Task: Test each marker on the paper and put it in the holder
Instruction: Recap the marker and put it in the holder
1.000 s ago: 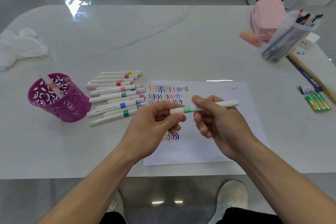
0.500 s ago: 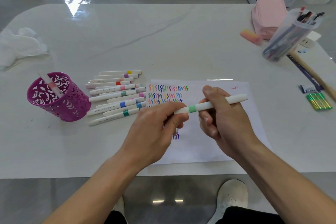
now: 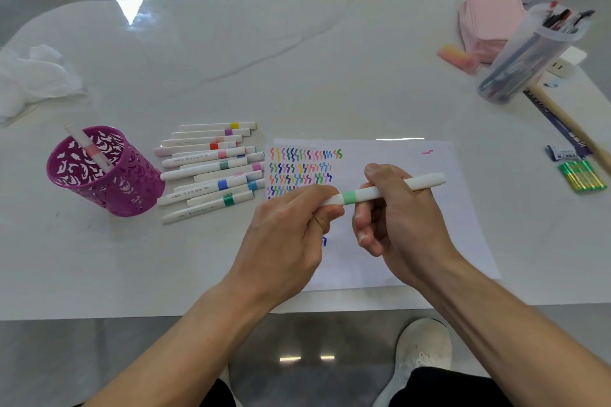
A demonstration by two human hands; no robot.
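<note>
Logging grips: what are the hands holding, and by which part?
One green-banded marker: the left hand pinches one end, the right hand grips the barrel on the band's other side.

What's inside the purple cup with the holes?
One white marker with a pink band leans inside the purple holder, its end poking above the rim. The wall hides the bottom, so anything lying low cannot be seen.
</note>
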